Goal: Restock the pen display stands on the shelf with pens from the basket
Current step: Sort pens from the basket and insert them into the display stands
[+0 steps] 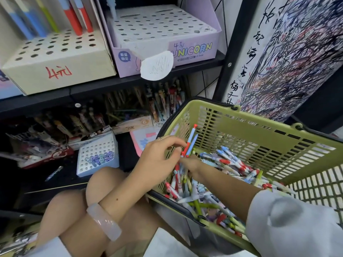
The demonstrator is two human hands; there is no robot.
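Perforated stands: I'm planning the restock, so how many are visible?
3: cream stand upper shelf left, purple Unicorn stand beside it, small white stand lower shelf. Others may be hidden.

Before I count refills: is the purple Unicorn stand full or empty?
Nearly empty: the Unicorn stand shows rows of open holes and one light-blue pen at its back-left.

Two hands at the basket: left hand (159, 156), right hand (191, 165). One green basket (259, 130) around them; loose pens (219, 182) inside too many to count. Two pens (190, 140) stand up from the left hand's fingers. Above the hands, two perforated display stands: one cream (55, 52), one lilac (163, 30). Left of the left hand, one small blue-sided stand (97, 154) and one stray pen (54, 173). One bangle (104, 221) on the left wrist.
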